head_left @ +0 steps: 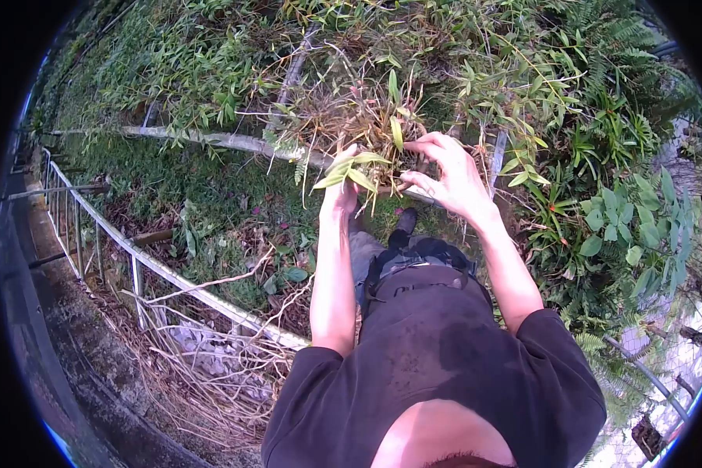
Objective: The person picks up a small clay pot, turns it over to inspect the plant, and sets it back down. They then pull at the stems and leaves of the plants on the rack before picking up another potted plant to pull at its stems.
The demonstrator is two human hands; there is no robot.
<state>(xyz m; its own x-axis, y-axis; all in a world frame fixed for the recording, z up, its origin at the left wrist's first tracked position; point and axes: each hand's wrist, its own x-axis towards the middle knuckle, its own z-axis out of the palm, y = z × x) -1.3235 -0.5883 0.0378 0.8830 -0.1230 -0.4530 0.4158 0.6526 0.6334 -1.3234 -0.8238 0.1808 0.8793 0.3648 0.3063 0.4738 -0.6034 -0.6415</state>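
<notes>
A clump of plants with brown roots and dry stems (366, 117) sits on a pale rail in front of me. My left hand (341, 183) is at the clump's lower left, partly covered by a leafy sprig (351, 171); its fingers are mostly hidden behind the leaves. On the clump's right side is my right hand (448, 175), thumb and fingers bent toward the stems with a gap between them. An upright yellow-green leaf (397, 133) stands between the two hands.
The pale rail (226, 140) runs leftward at clump height. Leafy plants (522, 70) spread behind and to the right. A metal railing (179, 288) crosses the lower left, above a heap of dry branches (218, 374). A foot shows below the hands.
</notes>
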